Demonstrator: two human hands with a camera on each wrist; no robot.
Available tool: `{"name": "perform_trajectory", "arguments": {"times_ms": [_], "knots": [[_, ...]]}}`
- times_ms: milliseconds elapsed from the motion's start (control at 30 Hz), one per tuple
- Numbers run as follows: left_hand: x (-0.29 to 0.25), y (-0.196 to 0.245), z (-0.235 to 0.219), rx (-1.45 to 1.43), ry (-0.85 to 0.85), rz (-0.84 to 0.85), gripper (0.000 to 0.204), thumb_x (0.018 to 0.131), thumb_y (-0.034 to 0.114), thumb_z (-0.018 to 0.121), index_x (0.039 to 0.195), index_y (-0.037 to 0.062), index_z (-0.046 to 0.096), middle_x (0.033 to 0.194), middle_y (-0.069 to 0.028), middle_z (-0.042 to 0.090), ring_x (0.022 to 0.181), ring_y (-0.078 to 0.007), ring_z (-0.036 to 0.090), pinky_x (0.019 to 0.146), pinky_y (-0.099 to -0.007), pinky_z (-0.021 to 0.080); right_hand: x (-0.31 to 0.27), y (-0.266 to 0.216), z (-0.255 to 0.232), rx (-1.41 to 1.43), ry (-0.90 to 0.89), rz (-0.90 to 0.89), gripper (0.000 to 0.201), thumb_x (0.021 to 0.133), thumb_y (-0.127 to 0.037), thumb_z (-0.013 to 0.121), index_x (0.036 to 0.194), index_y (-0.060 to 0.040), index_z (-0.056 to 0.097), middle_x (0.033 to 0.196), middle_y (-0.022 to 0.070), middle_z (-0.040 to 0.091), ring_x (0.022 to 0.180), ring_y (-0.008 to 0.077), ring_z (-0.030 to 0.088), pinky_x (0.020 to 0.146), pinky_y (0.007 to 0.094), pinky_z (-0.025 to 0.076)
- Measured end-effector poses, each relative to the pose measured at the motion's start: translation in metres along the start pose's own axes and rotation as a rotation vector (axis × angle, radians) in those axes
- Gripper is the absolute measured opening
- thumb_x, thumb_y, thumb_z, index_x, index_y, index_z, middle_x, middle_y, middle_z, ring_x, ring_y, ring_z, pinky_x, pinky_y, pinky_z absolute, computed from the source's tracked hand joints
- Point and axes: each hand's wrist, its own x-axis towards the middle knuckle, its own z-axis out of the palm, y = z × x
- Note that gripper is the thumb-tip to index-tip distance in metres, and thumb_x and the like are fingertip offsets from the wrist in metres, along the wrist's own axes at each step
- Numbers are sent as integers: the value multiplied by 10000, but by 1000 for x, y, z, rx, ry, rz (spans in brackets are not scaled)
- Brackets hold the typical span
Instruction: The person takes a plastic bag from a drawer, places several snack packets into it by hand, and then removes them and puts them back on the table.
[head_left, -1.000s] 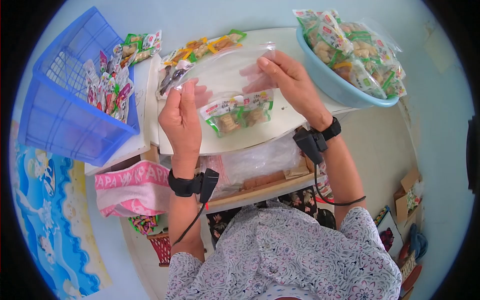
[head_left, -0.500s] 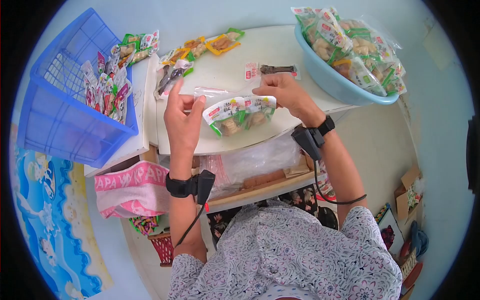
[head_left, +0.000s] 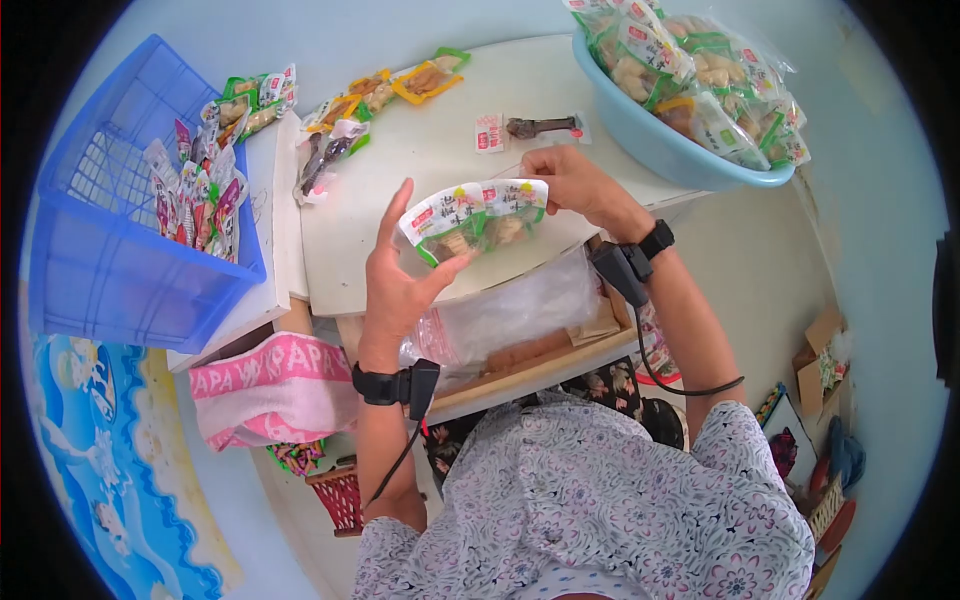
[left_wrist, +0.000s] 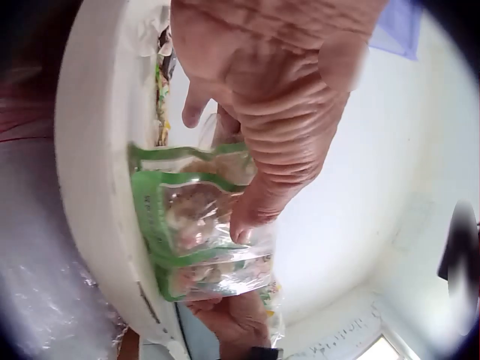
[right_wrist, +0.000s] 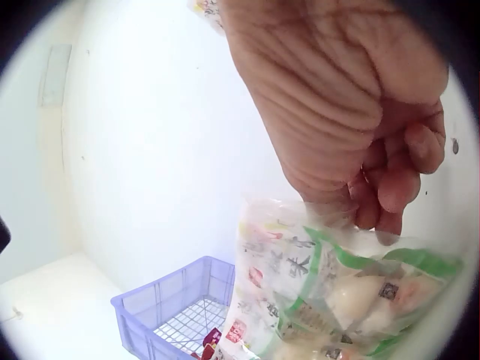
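Observation:
Two white and green food packets (head_left: 463, 222) stand side by side over the front of the white table. My left hand (head_left: 400, 285) is at their left end, index finger raised. In the left wrist view, its thumb (left_wrist: 251, 214) lies on the front of a green-edged packet (left_wrist: 199, 217), with other fingers behind. My right hand (head_left: 580, 188) curls its fingers at the packets' upper right corner. It pinches clear bag plastic (right_wrist: 281, 210) along the packet tops in the right wrist view. Much of the clear bag is hidden behind the packets.
A blue basin (head_left: 690, 150) heaped with packets stands at right; a blue plastic basket (head_left: 130, 290) of small packets at left. Loose yellow-edged packets (head_left: 428, 82) and a dark-meat packet (head_left: 540, 127) lie at the back. An open drawer (head_left: 540, 365) below holds clear bags.
The clear bag, stretched between both hands before, has come down behind the packets. My left hand has let go of its edge and moved down and right to the packets.

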Motion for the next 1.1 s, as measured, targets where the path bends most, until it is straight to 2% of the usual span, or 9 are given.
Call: {"name": "perform_trajectory", "arguments": {"times_ms": [133,233,333,433,633,800,933,967,1100], "knots": [[-10,-25,-6,59,-66,-76,659,786,91,872,1359,-43,576,1219,-117,709,1132,-190,658,1010,-353,511,-3,-14,7,-262,213,-226,175,973,-185,717,883,-38,692,813,-17,663,732,48,580,619,234,464],[-14,-26,-8,44,-108,-128,550,796,89,862,1276,-40,626,1197,-112,718,1100,-186,668,994,-345,512,1,-32,15,-164,545,-466,265,906,-257,793,964,-7,728,832,88,724,743,162,648,705,313,525],[-14,-28,-10,46,-105,-144,539,809,102,853,1278,-36,626,1187,-111,721,1088,-183,667,994,-342,507,-8,-66,24,-395,470,-760,307,908,-313,777,1054,-45,749,885,135,744,790,256,702,738,360,550],[-13,-29,-9,39,-111,-152,540,812,123,850,1277,-34,623,1187,-111,718,1095,-185,662,1002,-345,499,-28,-85,36,-763,33,-571,307,962,-300,723,1149,-57,743,952,123,755,815,311,683,755,385,527],[-14,-21,-8,62,-106,-94,611,803,148,854,1323,-35,590,1235,-131,693,1129,-209,649,1011,-365,491,-13,-76,29,-790,-148,-468,243,967,-288,706,1063,-73,763,805,177,687,712,330,633,672,415,495],[-15,-15,-1,265,-128,-23,822,805,114,835,1522,-10,453,1273,-156,678,1165,-237,643,1024,-380,489,-34,-76,22,-808,29,-570,311,980,-358,673,900,-64,734,776,176,677,739,395,631,664,467,499],[-23,-13,6,51,-117,-27,996,856,163,804,1650,28,218,1313,-193,673,1285,-285,595,1141,-399,401,-84,-67,-12,-534,171,-531,326,997,-333,683,889,-26,687,731,176,628,663,372,551,645,429,478],[-23,-16,6,29,-144,-16,950,886,133,762,1647,11,208,1354,-195,651,1292,-269,589,1151,-390,384,-101,-67,-24,-529,176,-486,305,1013,-328,683,1001,-27,728,698,138,597,618,264,491,631,384,455],[-21,-11,5,75,-143,-67,826,985,121,653,1643,-22,173,1436,-182,616,1313,-218,577,1159,-361,362,-181,-60,-62,-471,334,-229,316,1030,-320,676,1009,-8,725,668,10,463,648,95,395,587,339,387]]}}
